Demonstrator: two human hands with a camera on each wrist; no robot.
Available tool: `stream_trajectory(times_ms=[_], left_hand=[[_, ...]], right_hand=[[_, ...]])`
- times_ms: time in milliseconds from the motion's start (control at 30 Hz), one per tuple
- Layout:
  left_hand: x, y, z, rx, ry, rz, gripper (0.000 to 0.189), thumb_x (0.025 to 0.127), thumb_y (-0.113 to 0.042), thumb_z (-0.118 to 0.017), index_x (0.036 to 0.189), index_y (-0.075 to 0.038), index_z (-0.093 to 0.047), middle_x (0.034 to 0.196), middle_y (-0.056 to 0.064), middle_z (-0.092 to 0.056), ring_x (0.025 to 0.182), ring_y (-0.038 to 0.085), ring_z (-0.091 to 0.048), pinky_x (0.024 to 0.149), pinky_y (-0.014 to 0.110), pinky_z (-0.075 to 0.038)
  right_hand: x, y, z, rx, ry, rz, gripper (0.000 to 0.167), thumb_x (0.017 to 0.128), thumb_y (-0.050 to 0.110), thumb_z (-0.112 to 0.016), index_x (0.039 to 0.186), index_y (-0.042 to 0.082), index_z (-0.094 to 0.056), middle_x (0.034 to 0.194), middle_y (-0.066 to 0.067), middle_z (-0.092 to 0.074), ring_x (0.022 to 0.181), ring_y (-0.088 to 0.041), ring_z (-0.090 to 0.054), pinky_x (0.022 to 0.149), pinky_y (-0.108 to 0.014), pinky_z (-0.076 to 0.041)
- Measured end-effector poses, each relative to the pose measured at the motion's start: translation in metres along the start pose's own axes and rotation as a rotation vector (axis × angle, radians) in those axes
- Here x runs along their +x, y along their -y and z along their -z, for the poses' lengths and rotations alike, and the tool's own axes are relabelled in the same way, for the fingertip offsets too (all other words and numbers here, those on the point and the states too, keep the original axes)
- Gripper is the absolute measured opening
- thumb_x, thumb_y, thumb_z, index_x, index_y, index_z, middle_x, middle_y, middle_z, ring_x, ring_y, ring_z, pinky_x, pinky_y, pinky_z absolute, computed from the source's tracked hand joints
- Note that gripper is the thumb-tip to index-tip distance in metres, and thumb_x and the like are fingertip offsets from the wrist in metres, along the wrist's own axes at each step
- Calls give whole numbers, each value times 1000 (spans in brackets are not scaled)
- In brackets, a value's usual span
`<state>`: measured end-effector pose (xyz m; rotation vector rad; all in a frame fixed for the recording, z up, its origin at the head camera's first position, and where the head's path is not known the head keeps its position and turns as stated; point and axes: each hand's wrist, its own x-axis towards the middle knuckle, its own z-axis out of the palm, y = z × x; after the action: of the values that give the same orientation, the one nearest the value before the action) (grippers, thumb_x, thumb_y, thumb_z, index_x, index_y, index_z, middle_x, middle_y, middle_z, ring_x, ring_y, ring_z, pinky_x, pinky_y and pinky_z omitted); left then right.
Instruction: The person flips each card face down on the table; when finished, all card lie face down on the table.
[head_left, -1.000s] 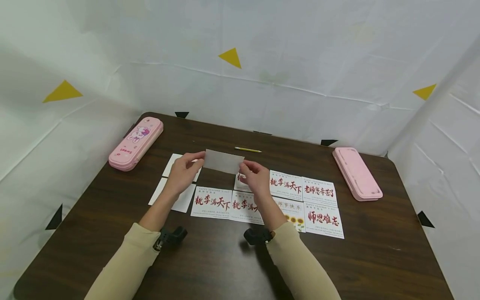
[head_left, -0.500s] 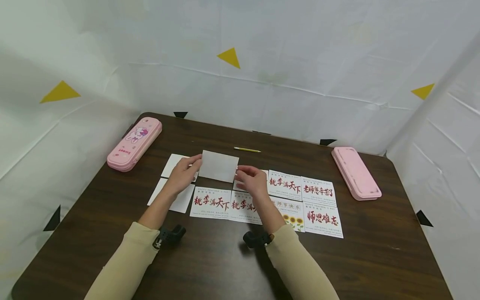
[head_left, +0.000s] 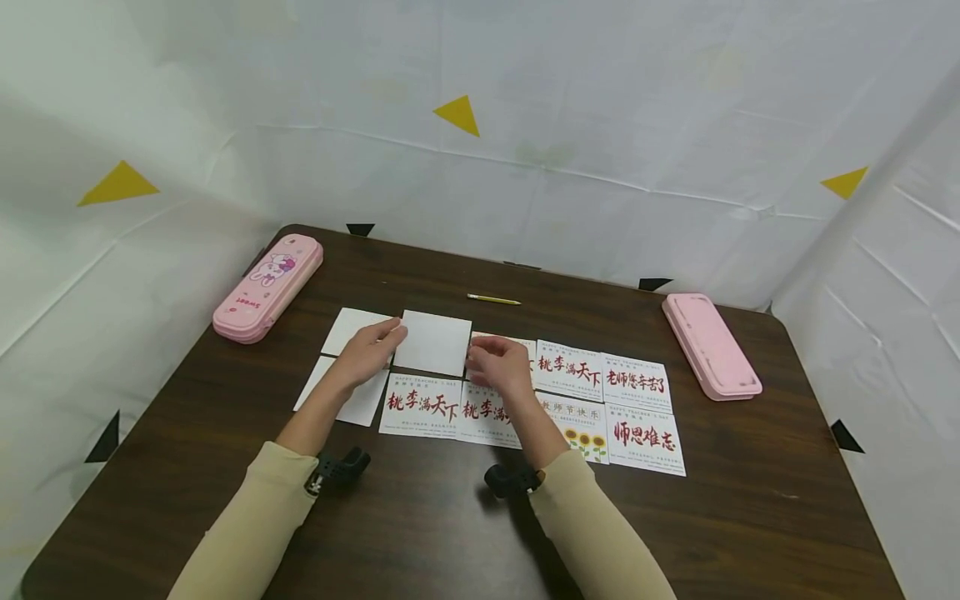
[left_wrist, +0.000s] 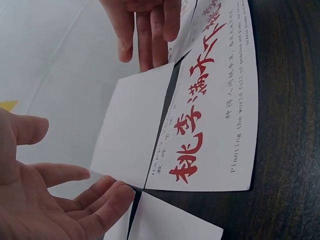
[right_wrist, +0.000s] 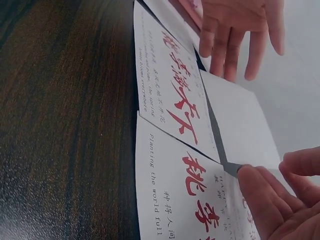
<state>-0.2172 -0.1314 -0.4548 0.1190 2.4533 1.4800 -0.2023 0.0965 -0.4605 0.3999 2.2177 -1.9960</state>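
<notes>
White card (head_left: 432, 343), blank face up, is on the table (head_left: 420, 525), long axis approx. L-to-R, roughly parallel w/ far edge. L hand (head_left: 367, 352) & R hand (head_left: 504, 364), fingers loosely spread, flank its short ends.

**Lots blocked or cropped here**

Right hand (head_left: 501, 367) covers a big chunk of the red-lettered card (head_left: 532, 348) behind it, and that forearm (head_left: 540, 429) hides the right end of the front-row card (head_left: 483, 412). Left hand (head_left: 367, 352) blocks part of the back-left blank card (head_left: 352, 327); can't tell if its fingertips (left_wrist: 121, 196) touch the middle blank card (head_left: 432, 343). Sleeves (head_left: 251, 517) run off the bottom.
</notes>
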Motion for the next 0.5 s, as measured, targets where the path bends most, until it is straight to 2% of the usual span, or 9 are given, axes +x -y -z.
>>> stream_trajectory(times_ms=[167,300,500], left_hand=[[3,1,1,28,9,31,66,103,-43,-41,152,0,-30,149,24,-39,135,37,-40,109,56,-32],[2,-2,2,43,14,46,67,103,-43,-43,153,0,-29,143,26,-46,122,36,-49,106,56,-34],[3,-3,1,57,16,55,68,102,-42,-44,153,0,-28,139,27,-49,109,34,-54,101,54,-38]], right_hand=[[0,1,-1,-26,7,-7,27,93,13,-67,117,0,-69,106,-17,-71,93,-28,-71,73,-37,-59],[1,0,-2,-44,6,-6,27,93,13,-66,116,1,-70,105,-16,-72,92,-27,-72,72,-36,-59],[2,2,-3,-60,3,-25,28,93,15,-67,117,1,-70,110,-15,-71,93,-26,-72,72,-37,-59]])
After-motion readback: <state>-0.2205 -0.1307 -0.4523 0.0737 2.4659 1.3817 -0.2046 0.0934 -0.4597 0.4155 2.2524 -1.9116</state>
